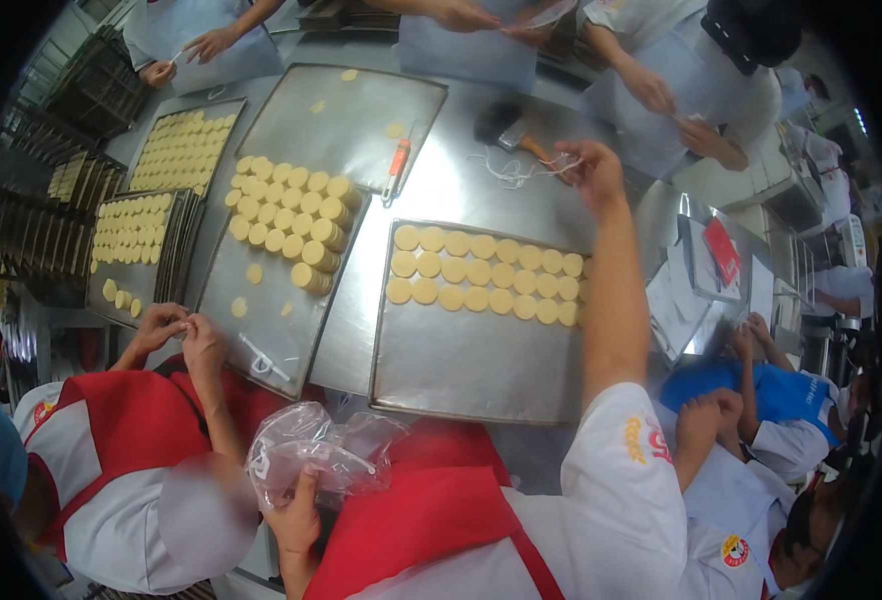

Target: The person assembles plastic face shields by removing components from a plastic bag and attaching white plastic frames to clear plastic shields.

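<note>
Head view:
1. Left hand (299, 515): grasping clear plastic bag (323, 455), bunched just beyond the fingers.
2. Right hand (595, 178): fingertips at white strings (509, 178); unclear whether pinched or merely touched.
3. Same strings: leftward of right hand, strung sideways; right hand nearer.

Metal table (441, 170) with trays (476, 370), a brush (501, 124) and white strings (509, 174).

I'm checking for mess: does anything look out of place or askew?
Irregular yellowish scraps lie loose on the tray left of centre, unlike its neatly stacked discs. White string looks tangled at the right hand.
</note>
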`<state>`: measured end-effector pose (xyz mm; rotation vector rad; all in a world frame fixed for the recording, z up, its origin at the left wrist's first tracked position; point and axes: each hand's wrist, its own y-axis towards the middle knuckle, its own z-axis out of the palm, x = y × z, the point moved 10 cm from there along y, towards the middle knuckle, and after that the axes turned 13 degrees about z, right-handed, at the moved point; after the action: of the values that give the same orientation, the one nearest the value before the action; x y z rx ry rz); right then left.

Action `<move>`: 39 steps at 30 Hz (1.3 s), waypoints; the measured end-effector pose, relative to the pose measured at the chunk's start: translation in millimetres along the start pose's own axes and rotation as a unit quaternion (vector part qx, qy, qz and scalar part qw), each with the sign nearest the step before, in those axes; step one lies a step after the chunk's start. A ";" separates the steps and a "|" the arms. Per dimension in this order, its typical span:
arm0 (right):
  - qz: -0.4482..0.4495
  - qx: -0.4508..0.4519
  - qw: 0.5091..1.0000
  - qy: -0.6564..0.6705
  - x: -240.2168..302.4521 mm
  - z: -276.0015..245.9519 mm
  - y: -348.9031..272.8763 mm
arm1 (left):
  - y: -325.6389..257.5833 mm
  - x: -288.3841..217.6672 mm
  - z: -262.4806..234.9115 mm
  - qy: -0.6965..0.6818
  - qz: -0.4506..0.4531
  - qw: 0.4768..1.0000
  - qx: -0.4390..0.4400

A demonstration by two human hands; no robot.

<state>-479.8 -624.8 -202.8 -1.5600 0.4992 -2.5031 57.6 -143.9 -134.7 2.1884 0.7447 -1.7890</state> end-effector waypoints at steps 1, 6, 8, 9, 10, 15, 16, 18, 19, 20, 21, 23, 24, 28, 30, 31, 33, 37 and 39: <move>0.003 0.014 1.000 0.006 -0.8 -1.4 1.4 | -0.2 1.1 1.1 0.001 -0.002 1.000 0.003; 0.079 -0.043 0.989 -0.121 -32.2 -48.9 35.0 | 2.2 -7.3 4.5 0.002 0.017 1.000 -0.003; 0.103 -0.202 0.935 -0.273 -40.5 -62.2 30.6 | 0.6 -6.8 3.7 -0.003 0.014 1.000 -0.012; 0.065 -0.221 0.890 -0.392 -37.3 -54.5 30.9 | -0.7 -6.6 3.4 -0.006 0.007 1.000 -0.016; 0.026 -0.236 0.830 -0.505 -35.5 -43.4 30.2 | -1.7 -5.9 3.0 -0.009 0.000 1.000 -0.021; -0.057 -0.222 0.717 -0.658 -51.2 -8.4 38.5 | -2.5 -8.1 6.4 -0.018 -0.003 1.000 -0.018; -0.036 -0.214 0.706 -0.674 -58.2 -8.2 48.5 | -2.2 -9.4 7.8 -0.016 -0.003 1.000 -0.012; -0.020 -0.198 0.684 -0.702 -72.3 -15.9 68.6 | -1.4 -10.9 6.7 0.000 0.003 1.000 -0.011; -0.025 -0.190 0.673 -0.714 -75.7 -22.4 75.1 | -0.5 -11.7 5.9 0.008 0.007 1.000 -0.011; -0.028 -0.178 0.662 -0.728 -79.3 -18.5 76.0 | -1.9 -9.9 4.8 0.009 0.000 1.000 -0.016; -0.025 -0.177 0.660 -0.730 -81.3 -17.8 76.7 | -2.9 -8.3 3.9 0.009 -0.006 1.000 -0.021; -0.017 -0.175 0.657 -0.733 -81.0 -18.3 75.0 | -4.5 -5.8 2.2 0.010 -0.017 0.999 -0.026; -0.021 -0.176 0.680 -0.712 -76.5 -19.9 71.7 | -4.9 -5.0 1.6 0.010 -0.022 0.999 -0.027; -0.046 -0.123 0.797 -0.590 -40.7 -19.9 49.3 | -6.1 1.2 -4.2 0.012 -0.009 0.999 -0.033; -0.016 -0.088 0.864 -0.495 -21.7 -15.6 28.5 | -4.7 2.9 -4.6 0.009 -0.010 0.999 -0.038; 0.019 -0.077 0.893 -0.442 -14.5 -12.0 17.6 | -4.4 3.7 -4.8 0.008 -0.011 0.999 -0.040; 0.041 -0.056 0.941 -0.332 -4.3 -12.4 1.7 | -2.5 5.9 -4.2 0.002 -0.014 0.999 -0.035; 0.006 -0.001 0.996 -0.094 10.6 -38.6 -3.2 | 4.5 1.9 0.4 0.016 0.003 1.000 -0.012; -0.004 0.003 1.000 0.012 13.1 -39.4 -4.0 | 4.7 3.8 1.9 0.011 0.002 1.000 -0.011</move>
<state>-520.7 -617.1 -206.3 -1.5351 0.4883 -2.5294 58.9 -147.9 -139.5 2.1978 0.7589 -1.7497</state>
